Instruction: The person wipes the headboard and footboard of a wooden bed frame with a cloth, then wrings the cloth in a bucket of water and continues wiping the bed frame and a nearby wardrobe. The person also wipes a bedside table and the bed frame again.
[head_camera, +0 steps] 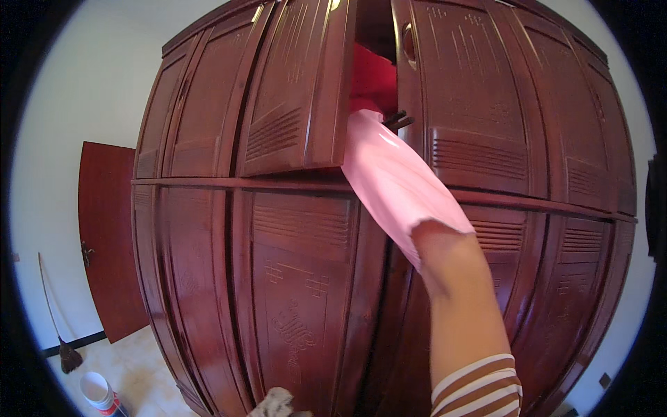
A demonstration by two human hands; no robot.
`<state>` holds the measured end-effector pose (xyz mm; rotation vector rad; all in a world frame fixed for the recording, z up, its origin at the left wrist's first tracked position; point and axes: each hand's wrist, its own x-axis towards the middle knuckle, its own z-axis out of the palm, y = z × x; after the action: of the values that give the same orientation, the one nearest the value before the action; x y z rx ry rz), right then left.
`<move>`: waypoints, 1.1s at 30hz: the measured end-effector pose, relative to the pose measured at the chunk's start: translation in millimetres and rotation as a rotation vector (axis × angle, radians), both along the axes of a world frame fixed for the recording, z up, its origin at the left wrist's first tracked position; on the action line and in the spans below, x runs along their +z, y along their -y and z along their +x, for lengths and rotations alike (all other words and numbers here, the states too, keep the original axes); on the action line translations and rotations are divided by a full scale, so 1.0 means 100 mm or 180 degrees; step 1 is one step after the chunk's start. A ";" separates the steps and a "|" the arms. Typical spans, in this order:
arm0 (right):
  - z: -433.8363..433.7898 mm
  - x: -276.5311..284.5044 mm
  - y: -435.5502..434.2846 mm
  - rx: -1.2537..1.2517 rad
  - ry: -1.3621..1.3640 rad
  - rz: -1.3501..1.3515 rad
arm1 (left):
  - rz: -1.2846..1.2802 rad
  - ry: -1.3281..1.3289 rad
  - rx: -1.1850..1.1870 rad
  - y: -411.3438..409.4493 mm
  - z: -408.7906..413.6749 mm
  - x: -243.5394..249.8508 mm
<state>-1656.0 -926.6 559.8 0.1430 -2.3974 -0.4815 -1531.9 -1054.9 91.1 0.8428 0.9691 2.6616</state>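
My right hand wears a long pink rubber glove (398, 172) and reaches up through the gap beside a partly open upper door (297, 94) of a dark red wooden wardrobe (307, 292). The glove's fingers are hidden inside, so what they hold or touch cannot be told. Just above the glove, something red (374, 78), seemingly cloth, fills part of the gap. Two short dark rods (398, 121) stick out to the right of the glove. My left hand is out of view. A mottled grey, soft-looking thing (276, 404) shows at the bottom edge, mostly cut off.
The neighbouring upper door (474, 94) has an oval handle (408, 41). At the left, a reddish room door (109, 240) stands by the white wall. A broom (70, 357) leans there, with a white bucket (96, 388) on the pale floor (140, 365) nearby.
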 end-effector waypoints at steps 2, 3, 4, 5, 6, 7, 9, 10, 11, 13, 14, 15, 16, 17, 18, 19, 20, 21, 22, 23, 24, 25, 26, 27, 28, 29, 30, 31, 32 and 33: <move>0.13 0.00 -0.04 -0.0060 0.0022 0.0107 | 0.0006 -0.0260 0.0120 0.05 -0.04 0.24; 0.21 0.04 -0.04 -0.0112 0.0031 0.0250 | 0.0022 -0.0381 0.0195 0.07 -0.07 0.35; 0.28 0.05 -0.12 -0.0171 0.0065 0.0372 | 0.0043 -0.0505 0.0256 0.09 -0.10 0.44; 0.42 0.00 -0.07 -0.0110 0.0108 0.0480 | 0.0050 -0.0576 0.0452 0.19 -0.03 0.52; 0.84 -0.15 -0.03 -0.0041 0.0203 0.0307 | 0.0073 -0.0619 0.0680 0.33 0.06 0.56; 1.00 -0.17 -0.04 -0.0047 0.0122 0.0275 | 0.0078 -0.0703 0.0873 0.42 0.12 0.65; 1.17 -0.05 -0.16 0.0063 -0.0072 0.0056 | 0.0160 -0.1010 0.1037 0.51 0.07 0.86; 1.05 0.13 -0.19 -0.0017 -0.0030 -0.0506 | 0.0249 -0.1225 0.1015 0.51 -0.03 0.99; 0.85 0.29 -0.21 -0.0034 -0.0006 -0.1075 | 0.0329 -0.1409 0.1060 0.52 -0.12 1.11; 0.01 0.36 -0.06 0.0183 -0.0160 -0.0756 | 0.0303 -0.1607 0.1594 0.75 -0.03 1.32; -0.13 0.47 -0.09 -0.0041 -0.0262 -0.0626 | 0.0467 -0.1850 0.1535 0.79 -0.18 1.43; -0.22 0.43 -0.07 -0.0101 -0.0229 -0.0596 | 0.0532 -0.2016 0.1661 0.87 -0.23 1.55; -0.28 0.41 -0.04 -0.0117 -0.0210 -0.0582 | 0.0573 -0.2194 0.1789 0.94 -0.27 1.70; -0.35 0.38 -0.04 -0.0166 -0.0189 -0.0594 | 0.0583 -0.2350 0.1862 0.98 -0.32 1.84; -0.33 0.32 -0.02 -0.0135 -0.0154 -0.0625 | 0.0578 -0.2535 0.1958 1.01 -0.30 2.01; -0.30 0.33 -0.01 -0.0108 -0.0162 -0.0641 | 0.0567 -0.2720 0.2025 1.02 -0.31 2.19; -0.23 0.34 -0.04 -0.0124 -0.0183 -0.0650 | 0.0558 -0.2911 0.2042 0.97 -0.34 2.39; -0.25 0.30 0.04 -0.0022 -0.0109 -0.0657 | 0.0484 -0.3018 0.2152 0.97 -0.33 2.55; -0.27 0.26 0.12 0.0086 -0.0031 -0.0637 | 0.0388 -0.3121 0.2276 0.92 -0.36 2.71; -0.19 0.32 -0.13 -0.0310 -0.0168 -0.0606 | 0.0631 -0.3276 0.1909 0.70 -0.67 2.89; -0.23 0.28 -0.08 -0.0222 -0.0110 -0.0590 | 0.0553 -0.3103 0.2132 0.61 -0.65 3.05; -0.27 0.21 -0.02 -0.0132 -0.0026 -0.0573 | 0.0473 -0.2918 0.2355 0.51 -0.66 3.16; -0.21 0.21 -0.04 -0.0116 -0.0028 -0.0586 | 0.0202 -0.3050 0.1982 0.52 -0.70 3.27; -0.20 0.17 -0.09 -0.0160 0.0005 -0.0587 | 0.0055 -0.3079 0.1700 0.45 -0.76 3.33; -0.19 0.15 -0.14 -0.0217 0.0016 -0.0582 | -0.0107 -0.3082 0.1380 0.35 -0.80 3.38; -0.19 0.15 -0.14 -0.0246 0.0026 -0.0559 | -0.0207 -0.3082 0.1189 0.27 -0.85 3.41; -0.21 0.11 -0.14 -0.0261 0.0055 -0.0538 | -0.0224 -0.3050 0.1176 0.22 -0.88 3.38; -0.25 0.08 -0.12 -0.0268 0.0079 -0.0513 | -0.0210 -0.3037 0.1330 0.17 -0.93 3.34; -0.22 0.08 -0.09 -0.0182 0.0086 -0.0527 | -0.0198 -0.3019 0.1523 0.17 -0.89 3.36; -0.24 0.06 -0.14 -0.0227 0.0061 -0.0552 | -0.0212 -0.3019 0.1466 0.16 -0.90 3.37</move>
<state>-1679.7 -912.2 565.5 -0.0150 -2.4564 -0.3036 -1621.4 -1070.9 428.4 2.1803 1.5698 2.4825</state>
